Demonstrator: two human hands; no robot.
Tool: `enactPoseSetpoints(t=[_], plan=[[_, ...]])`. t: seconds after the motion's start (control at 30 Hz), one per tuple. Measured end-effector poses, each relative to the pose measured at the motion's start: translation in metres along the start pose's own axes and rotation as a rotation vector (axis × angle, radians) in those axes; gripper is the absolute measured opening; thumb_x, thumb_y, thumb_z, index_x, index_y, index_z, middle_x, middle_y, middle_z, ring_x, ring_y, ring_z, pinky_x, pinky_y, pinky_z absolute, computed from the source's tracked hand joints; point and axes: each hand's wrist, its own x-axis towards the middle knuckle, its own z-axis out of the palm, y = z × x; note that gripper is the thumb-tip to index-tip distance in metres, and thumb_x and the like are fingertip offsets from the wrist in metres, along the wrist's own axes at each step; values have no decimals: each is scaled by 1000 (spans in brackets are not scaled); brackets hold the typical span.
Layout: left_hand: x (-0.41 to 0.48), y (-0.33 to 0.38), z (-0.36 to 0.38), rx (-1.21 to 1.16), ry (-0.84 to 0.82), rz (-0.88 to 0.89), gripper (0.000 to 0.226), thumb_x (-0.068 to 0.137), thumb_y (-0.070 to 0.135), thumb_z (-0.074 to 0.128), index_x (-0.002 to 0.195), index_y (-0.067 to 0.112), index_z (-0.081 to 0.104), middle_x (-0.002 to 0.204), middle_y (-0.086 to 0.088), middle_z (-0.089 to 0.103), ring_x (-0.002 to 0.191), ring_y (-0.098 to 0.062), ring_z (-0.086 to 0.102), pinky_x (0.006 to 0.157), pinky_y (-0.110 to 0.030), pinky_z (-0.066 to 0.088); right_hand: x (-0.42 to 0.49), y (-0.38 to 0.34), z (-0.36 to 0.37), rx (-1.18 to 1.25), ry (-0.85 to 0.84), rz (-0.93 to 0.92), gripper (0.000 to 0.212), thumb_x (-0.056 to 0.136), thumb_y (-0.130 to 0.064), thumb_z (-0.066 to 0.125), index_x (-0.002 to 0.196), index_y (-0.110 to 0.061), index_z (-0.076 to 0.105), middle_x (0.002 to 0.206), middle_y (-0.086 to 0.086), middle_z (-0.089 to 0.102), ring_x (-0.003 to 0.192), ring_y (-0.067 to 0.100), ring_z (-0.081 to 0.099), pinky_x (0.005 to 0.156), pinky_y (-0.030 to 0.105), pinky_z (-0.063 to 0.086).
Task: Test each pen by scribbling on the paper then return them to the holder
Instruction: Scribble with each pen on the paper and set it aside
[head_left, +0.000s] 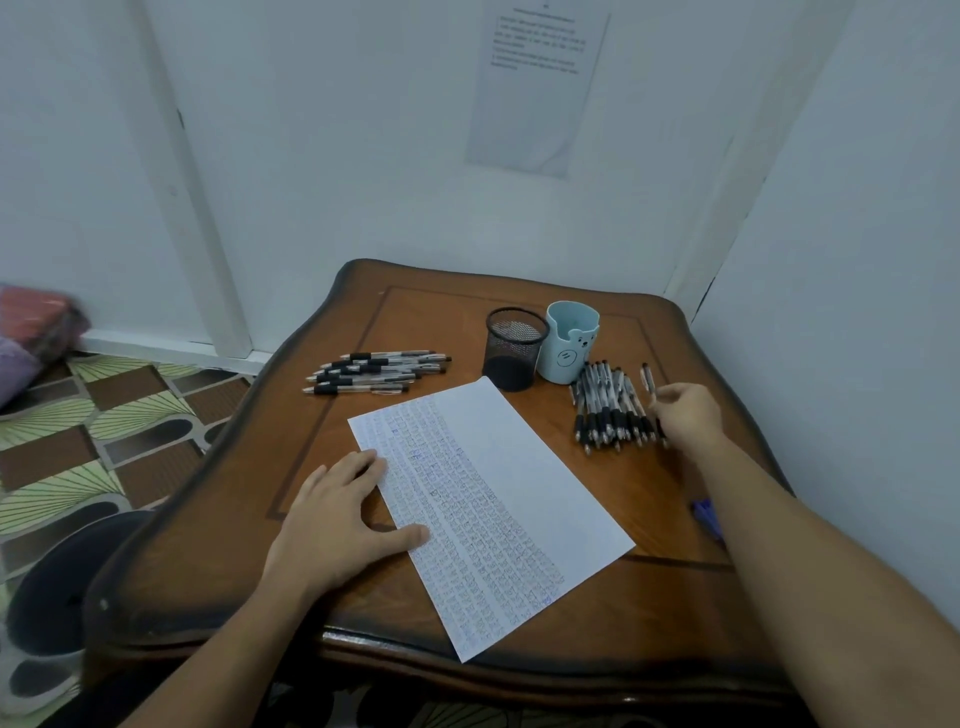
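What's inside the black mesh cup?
Nothing that shows. Nothing sticks out of the black mesh cup, and through its opening only the inner mesh wall is visible. The very bottom is dark and hidden from this angle, so something small could lie there unseen.

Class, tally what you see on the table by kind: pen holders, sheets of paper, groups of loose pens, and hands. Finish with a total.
Pen holders: 2, black mesh holder and blue bear holder
Sheets of paper: 1
Groups of pens: 2, left group and right group
Hands: 2, left hand on the paper, right hand pinching a pen
Total: 7
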Motion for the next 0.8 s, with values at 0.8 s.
enactPoseSetpoints(t=[0.8], plan=[[-1, 4, -2, -16, 19, -3, 132, 44, 104, 19, 152, 28, 25, 159, 14, 16, 145, -3, 10, 119, -31, -3, -14, -21, 9, -307, 97, -402, 27, 98, -11, 53, 120, -15, 69, 126, 11, 58, 120, 27, 50, 99, 39, 44]])
